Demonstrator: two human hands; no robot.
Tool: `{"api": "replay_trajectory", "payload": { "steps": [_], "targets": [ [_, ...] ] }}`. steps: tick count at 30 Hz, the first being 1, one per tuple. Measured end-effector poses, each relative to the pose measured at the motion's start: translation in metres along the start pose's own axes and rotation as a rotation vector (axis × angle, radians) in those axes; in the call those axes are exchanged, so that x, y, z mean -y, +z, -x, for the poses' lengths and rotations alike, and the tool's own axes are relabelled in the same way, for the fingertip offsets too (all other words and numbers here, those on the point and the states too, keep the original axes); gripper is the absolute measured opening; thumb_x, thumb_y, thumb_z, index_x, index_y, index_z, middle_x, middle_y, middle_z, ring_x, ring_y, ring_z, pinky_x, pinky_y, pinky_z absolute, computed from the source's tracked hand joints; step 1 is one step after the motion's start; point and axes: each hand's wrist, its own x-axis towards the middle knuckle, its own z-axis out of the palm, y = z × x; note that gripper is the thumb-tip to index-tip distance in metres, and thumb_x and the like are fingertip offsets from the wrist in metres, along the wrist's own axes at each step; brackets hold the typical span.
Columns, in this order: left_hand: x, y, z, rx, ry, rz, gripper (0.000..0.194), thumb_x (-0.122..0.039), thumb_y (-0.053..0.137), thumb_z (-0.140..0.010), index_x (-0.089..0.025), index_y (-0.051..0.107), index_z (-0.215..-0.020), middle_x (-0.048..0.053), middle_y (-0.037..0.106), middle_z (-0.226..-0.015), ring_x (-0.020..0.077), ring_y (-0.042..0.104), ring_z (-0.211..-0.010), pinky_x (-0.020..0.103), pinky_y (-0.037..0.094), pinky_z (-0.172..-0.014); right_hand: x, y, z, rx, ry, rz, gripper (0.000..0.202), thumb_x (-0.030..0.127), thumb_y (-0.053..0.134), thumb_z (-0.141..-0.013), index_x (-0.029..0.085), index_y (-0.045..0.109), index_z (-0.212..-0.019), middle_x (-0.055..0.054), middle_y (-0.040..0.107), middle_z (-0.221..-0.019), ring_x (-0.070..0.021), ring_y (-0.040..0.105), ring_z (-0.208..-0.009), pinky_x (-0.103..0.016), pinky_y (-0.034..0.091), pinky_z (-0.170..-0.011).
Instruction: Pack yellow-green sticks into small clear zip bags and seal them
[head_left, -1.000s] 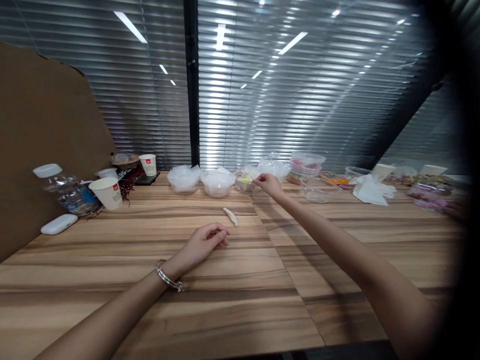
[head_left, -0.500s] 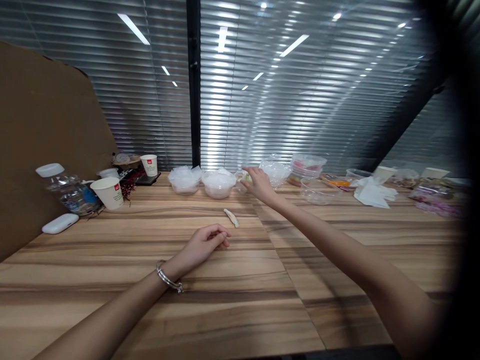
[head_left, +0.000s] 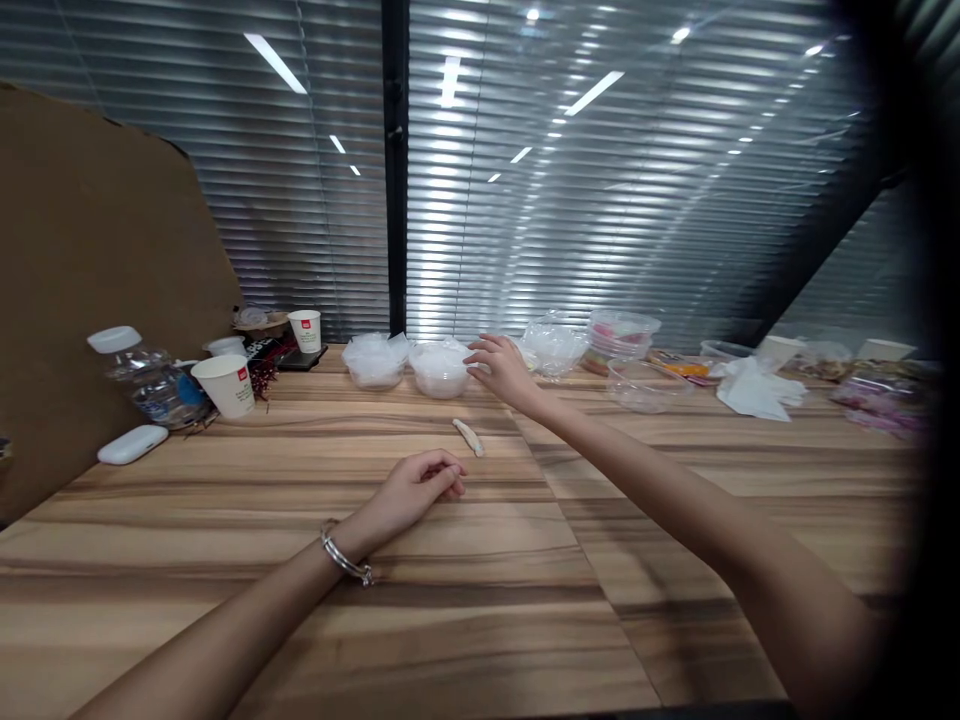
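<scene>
While the left hand (head_left: 420,488) rests half-open, the right hand (head_left: 504,374) extends forward, splayed, near a bowl (head_left: 439,372).

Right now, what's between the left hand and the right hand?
Head view: a small, pale, slender piece lies on the wooden tabletop between left hand and right hand.

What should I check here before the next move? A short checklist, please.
1. Right hand spread, with nothing visibly gripped: ok.
2. Right fingertips clear of the covered plastic bowl beside them: cannot tell.
3. Left hand empty: cannot tell; its fingers curl inward.
4. Small pale curved piece lying apart from both hands: ok.
5. Nearer paper cup upright: ok.
6. White cap on the clear bottle: ok.
</scene>
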Motion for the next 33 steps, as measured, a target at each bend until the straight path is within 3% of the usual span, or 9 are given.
{"api": "replay_trajectory", "payload": {
  "steps": [4,8,13,15,18,24,28,33],
  "targets": [
    [0.001,0.000,-0.004,-0.065,-0.031,0.094,0.029,-0.038,0.051,-0.084,-0.012,0.061,-0.094,0.008,0.065,-0.088,0.0144,0.059,-0.073,0.029,0.046,-0.074,0.014,-0.017,0.013,-0.064,-0.063,0.019,0.017,0.022,0.050,-0.087,0.024,0.066,-0.091,-0.004,0.061,-0.116,-0.0258,0.040,-0.123,-0.051,0.024,-0.103],
    [0.000,-0.002,-0.006,-0.169,-0.122,0.283,0.035,-0.041,0.055,-0.082,-0.012,0.060,-0.103,0.012,0.064,-0.104,0.0157,0.062,-0.081,0.034,0.046,-0.084,0.043,-0.033,0.039,-0.076,-0.190,-0.011,0.015,0.022,0.051,-0.088,0.025,0.065,-0.092,-0.003,0.061,-0.117,-0.0230,0.040,-0.125,-0.051,0.021,-0.106],
    [0.003,-0.005,-0.007,-0.247,-0.159,0.485,0.034,-0.040,0.058,-0.081,-0.013,0.062,-0.101,0.013,0.064,-0.110,0.0193,0.063,-0.090,0.034,0.046,-0.087,0.091,-0.049,0.079,-0.105,-0.359,-0.068,0.019,0.016,0.053,-0.086,0.027,0.063,-0.098,-0.002,0.064,-0.113,-0.0212,0.048,-0.118,-0.052,0.029,-0.104],
    [0.003,-0.005,-0.006,-0.252,-0.132,0.486,0.035,-0.041,0.058,-0.081,-0.012,0.063,-0.100,0.012,0.066,-0.105,0.0210,0.062,-0.091,0.033,0.047,-0.083,0.108,-0.056,0.092,-0.061,-0.492,-0.086,0.020,0.012,0.053,-0.086,0.026,0.063,-0.097,-0.002,0.065,-0.112,-0.0192,0.050,-0.116,-0.047,0.034,-0.103],
    [-0.002,-0.004,-0.003,-0.221,-0.112,0.459,0.041,-0.044,0.054,-0.082,-0.010,0.062,-0.104,0.013,0.066,-0.107,0.0236,0.060,-0.097,0.034,0.045,-0.086,0.125,-0.063,0.104,-0.034,-0.564,-0.113,0.019,0.010,0.052,-0.086,0.023,0.064,-0.094,-0.002,0.066,-0.108,-0.0183,0.052,-0.114,-0.044,0.037,-0.101],
    [-0.015,-0.002,0.002,-0.084,-0.104,0.631,0.049,-0.049,0.043,-0.087,-0.016,0.054,-0.121,0.012,0.052,-0.129,0.0253,0.049,-0.118,0.039,0.038,-0.099,0.131,-0.059,0.110,-0.016,-0.357,-0.305,0.023,0.013,0.053,-0.084,0.025,0.061,-0.102,-0.004,0.064,-0.108,-0.0192,0.055,-0.107,-0.042,0.043,-0.095],
    [-0.015,-0.002,-0.001,-0.047,-0.126,0.750,0.054,-0.055,0.036,-0.087,-0.020,0.048,-0.127,0.011,0.052,-0.130,0.0246,0.046,-0.122,0.040,0.035,-0.102,0.128,-0.056,0.109,-0.029,-0.111,-0.529,0.019,0.017,0.052,-0.086,0.025,0.061,-0.100,-0.006,0.062,-0.105,-0.0187,0.056,-0.101,-0.036,0.048,-0.086],
    [-0.016,-0.001,0.002,0.017,-0.101,0.686,0.044,-0.043,0.044,-0.089,-0.024,0.044,-0.129,0.009,0.046,-0.135,0.0244,0.043,-0.124,0.041,0.034,-0.103,0.123,-0.051,0.109,-0.077,0.237,-0.784,0.011,0.023,0.050,-0.087,0.024,0.060,-0.093,-0.005,0.062,-0.093,-0.0185,0.058,-0.090,-0.034,0.047,-0.080]
  ]
}}
